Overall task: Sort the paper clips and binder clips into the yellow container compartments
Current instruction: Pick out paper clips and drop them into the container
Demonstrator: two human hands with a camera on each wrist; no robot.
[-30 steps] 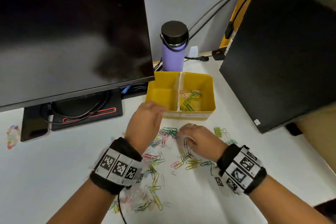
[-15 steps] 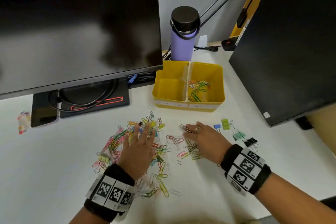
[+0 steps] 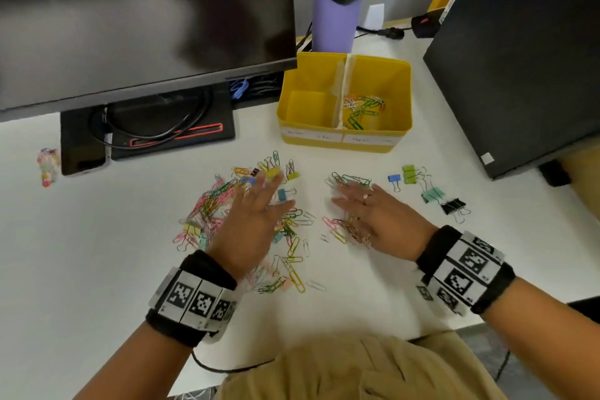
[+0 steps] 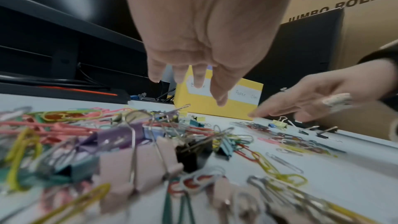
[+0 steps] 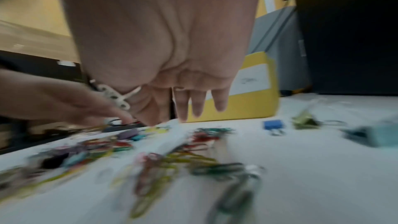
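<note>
A yellow two-compartment container (image 3: 344,139) stands at the back of the white desk; its right compartment holds several paper clips (image 3: 363,109), its left one shows only bare floor. A mixed pile of coloured paper clips and binder clips (image 3: 214,204) is spread in front. My left hand (image 3: 256,211) hovers flat over that pile, fingers straight (image 4: 193,77), holding nothing. My right hand (image 3: 367,208) lies open over a smaller heap of paper clips (image 3: 349,179), fingertips near the desk (image 5: 183,117). A row of binder clips (image 3: 431,195) lies to its right.
A dark monitor (image 3: 139,19) overhangs the desk at the left, its base (image 3: 146,133) with cables beneath. A purple bottle (image 3: 337,3) stands behind the container. A black case (image 3: 519,52) rises at the right. A phone (image 3: 82,156) lies at far left.
My left hand pulled back from the container and now spreads flat over the pile. My right hand stayed over the small heap of paper clips, fingers now straightened. The head view tilted down.
</note>
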